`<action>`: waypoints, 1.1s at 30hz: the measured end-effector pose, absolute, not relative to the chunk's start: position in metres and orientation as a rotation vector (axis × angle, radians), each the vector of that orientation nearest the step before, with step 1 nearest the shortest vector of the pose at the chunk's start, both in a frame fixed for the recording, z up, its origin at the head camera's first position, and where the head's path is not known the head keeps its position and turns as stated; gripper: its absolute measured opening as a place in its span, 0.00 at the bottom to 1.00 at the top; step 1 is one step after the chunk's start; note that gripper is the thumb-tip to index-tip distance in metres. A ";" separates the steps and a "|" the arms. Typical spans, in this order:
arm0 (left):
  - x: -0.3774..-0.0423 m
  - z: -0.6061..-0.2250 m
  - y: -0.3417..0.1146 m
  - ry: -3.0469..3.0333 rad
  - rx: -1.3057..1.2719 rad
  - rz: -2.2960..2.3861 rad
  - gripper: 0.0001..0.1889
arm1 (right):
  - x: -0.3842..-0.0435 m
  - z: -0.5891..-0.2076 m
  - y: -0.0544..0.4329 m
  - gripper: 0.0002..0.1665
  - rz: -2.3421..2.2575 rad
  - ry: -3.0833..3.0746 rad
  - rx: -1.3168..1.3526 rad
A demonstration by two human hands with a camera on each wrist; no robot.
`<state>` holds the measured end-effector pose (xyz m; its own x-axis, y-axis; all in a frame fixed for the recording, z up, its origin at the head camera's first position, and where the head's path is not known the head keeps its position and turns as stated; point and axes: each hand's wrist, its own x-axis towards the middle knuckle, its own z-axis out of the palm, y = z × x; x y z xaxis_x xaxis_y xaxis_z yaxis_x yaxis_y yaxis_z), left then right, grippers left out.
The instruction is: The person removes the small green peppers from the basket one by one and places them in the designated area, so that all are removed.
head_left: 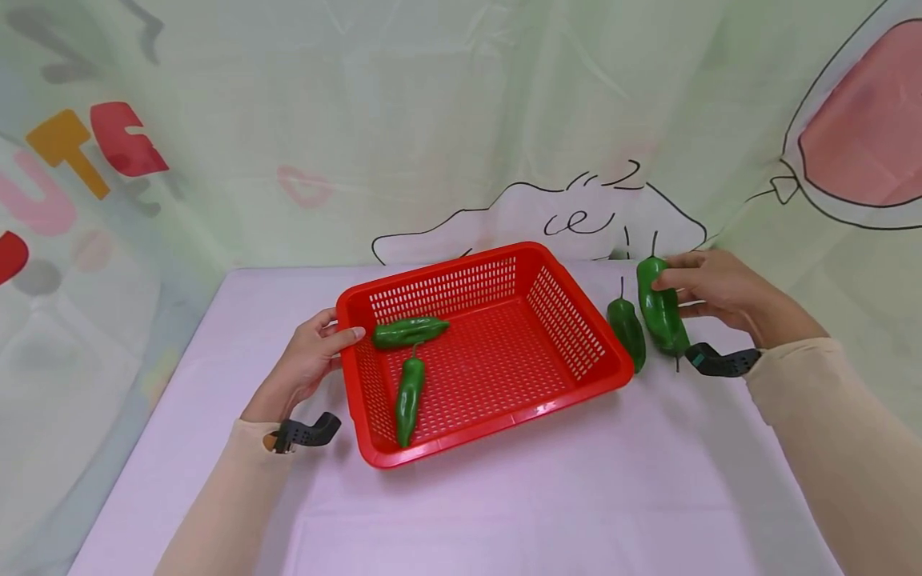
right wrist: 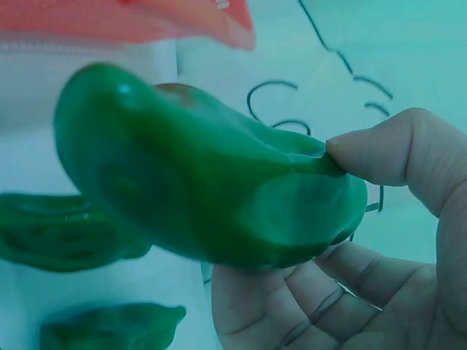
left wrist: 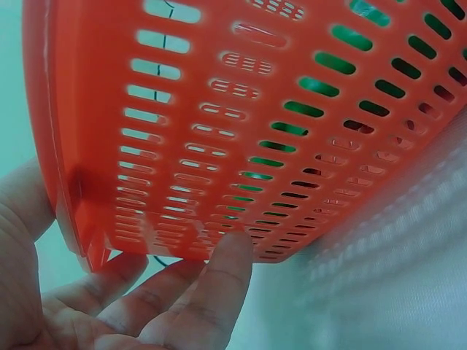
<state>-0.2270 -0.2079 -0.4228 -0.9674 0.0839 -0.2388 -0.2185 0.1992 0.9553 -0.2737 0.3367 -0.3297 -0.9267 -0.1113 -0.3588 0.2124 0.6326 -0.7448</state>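
My left hand (head_left: 308, 360) grips the left rim of a red plastic basket (head_left: 497, 424), thumb over the rim and fingers against the outside wall. In the left wrist view those fingers (left wrist: 219, 292) touch the slotted side. Two green peppers, one lying crosswise (head_left: 409, 332) and one lengthwise (head_left: 409, 400), lie at the basket's left end. Right of the basket, my right hand (head_left: 709, 288) pinches a green pepper (head_left: 654, 308) between thumb and fingers. Beside it on the table lies another pepper (head_left: 627, 332); one more (right wrist: 109, 328) shows below in the right wrist view.
A pale lilac cloth covers the table (head_left: 547, 512). Behind it hangs a printed curtain (head_left: 403, 120) with letters and line drawings. Each wrist wears a dark camera mount, one at the left sleeve (head_left: 310, 432), one at the right (head_left: 720, 362).
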 end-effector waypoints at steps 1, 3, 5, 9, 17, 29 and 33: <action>-0.227 -0.423 -0.208 2.235 -0.127 1.845 0.35 | -0.274 -0.331 0.339 0.47 -1.209 2.481 0.086; -0.227 -0.422 -0.208 2.234 -0.125 1.847 0.35 | -0.276 -0.333 0.344 0.47 -1.210 2.478 0.100; -0.227 -0.422 -0.208 2.233 -0.123 1.848 0.35 | -0.277 -0.336 0.349 0.46 -1.208 2.478 0.116; -0.227 -0.422 -0.208 2.236 -0.131 1.844 0.34 | -0.280 -0.341 0.359 0.45 -1.185 2.492 0.138; -0.227 -0.422 -0.208 2.239 -0.132 1.844 0.35 | -0.285 -0.349 0.375 0.47 -1.159 2.493 0.199; -0.226 -0.421 -0.210 2.239 -0.134 1.846 0.35 | -0.290 -0.364 0.398 0.48 -1.132 2.501 0.228; -0.226 -0.420 -0.210 2.237 -0.130 1.849 0.35 | -0.291 -0.370 0.404 0.48 -1.139 2.495 0.247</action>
